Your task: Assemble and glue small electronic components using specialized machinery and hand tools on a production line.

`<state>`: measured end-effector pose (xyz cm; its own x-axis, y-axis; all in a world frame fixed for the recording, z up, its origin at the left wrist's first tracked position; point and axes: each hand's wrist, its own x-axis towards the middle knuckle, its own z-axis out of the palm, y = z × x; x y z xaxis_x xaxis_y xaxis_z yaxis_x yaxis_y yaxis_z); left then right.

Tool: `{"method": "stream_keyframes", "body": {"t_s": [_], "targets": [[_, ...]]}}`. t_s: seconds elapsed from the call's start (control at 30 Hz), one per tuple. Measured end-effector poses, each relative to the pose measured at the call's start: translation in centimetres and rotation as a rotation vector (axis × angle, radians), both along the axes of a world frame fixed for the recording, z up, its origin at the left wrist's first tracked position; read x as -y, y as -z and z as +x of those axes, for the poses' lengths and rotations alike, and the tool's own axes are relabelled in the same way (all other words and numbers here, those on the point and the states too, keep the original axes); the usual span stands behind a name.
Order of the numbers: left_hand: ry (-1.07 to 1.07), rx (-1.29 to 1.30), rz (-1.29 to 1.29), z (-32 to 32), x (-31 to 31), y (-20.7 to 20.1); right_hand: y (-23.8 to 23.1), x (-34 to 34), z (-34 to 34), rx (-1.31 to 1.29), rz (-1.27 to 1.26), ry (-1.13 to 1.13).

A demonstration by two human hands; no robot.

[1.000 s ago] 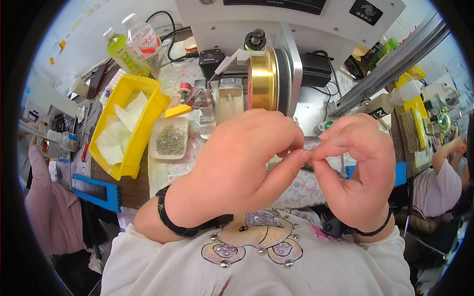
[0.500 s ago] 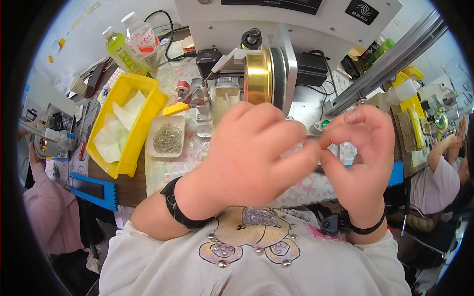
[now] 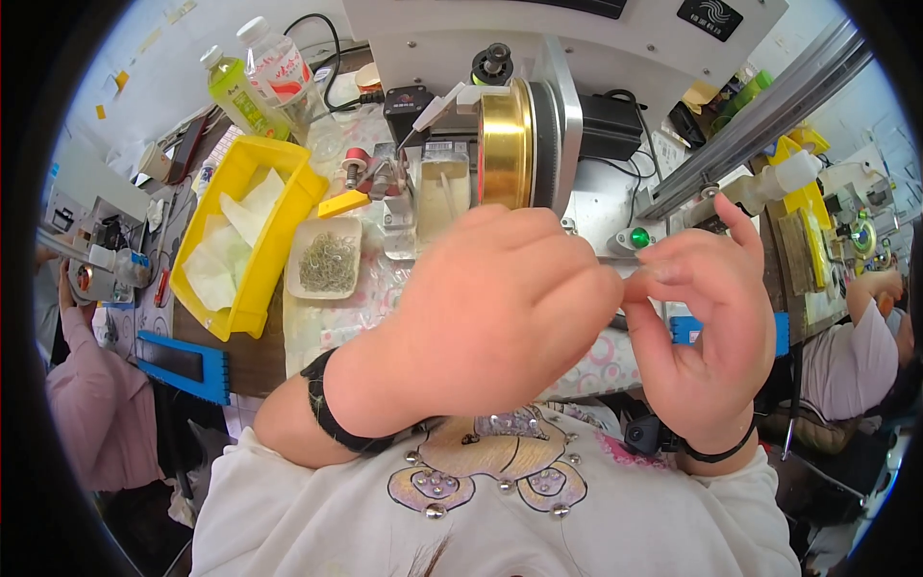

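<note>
My left hand (image 3: 505, 313) is closed, its back toward me, in front of the brass-coloured drum (image 3: 506, 144) of a machine. Its thumb side meets the fingertips of my right hand (image 3: 710, 341). The right thumb and a fingertip pinch together, while one outer finger sticks up. Whatever lies between the fingertips is hidden or too small to make out. Left of my left hand stands a white square dish (image 3: 325, 293) holding a heap of fine metal pieces (image 3: 329, 262), which look like small hooks.
A yellow bin (image 3: 281, 255) with white papers stands at left, two bottles (image 3: 238, 96) behind it. A green button (image 3: 639, 238) sits behind my right hand. A metal post (image 3: 760, 120) slants at right. Other people (image 3: 101, 404) work on both sides.
My right hand has turned a little, and an outer finger has straightened upward, uncovering the green button. My left wrist has shifted slightly left and down. The fingertips still meet.
</note>
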<state>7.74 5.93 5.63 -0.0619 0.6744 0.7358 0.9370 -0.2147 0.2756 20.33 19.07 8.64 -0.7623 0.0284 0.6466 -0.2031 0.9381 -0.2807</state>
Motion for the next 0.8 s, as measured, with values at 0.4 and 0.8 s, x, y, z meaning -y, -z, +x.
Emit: {"method": "stream_keyframes", "body": {"t_s": [0.4, 0.8], "targets": [[0.039, 0.128, -0.042, 0.1, -0.1, 0.2, -0.4, -0.3, 0.2, 0.133, 0.058, -0.036], [0.073, 0.242, -0.037, 0.3, 0.6, -0.4, -1.5, -2.2, 1.9, 0.157, -0.019, -0.140]]}}
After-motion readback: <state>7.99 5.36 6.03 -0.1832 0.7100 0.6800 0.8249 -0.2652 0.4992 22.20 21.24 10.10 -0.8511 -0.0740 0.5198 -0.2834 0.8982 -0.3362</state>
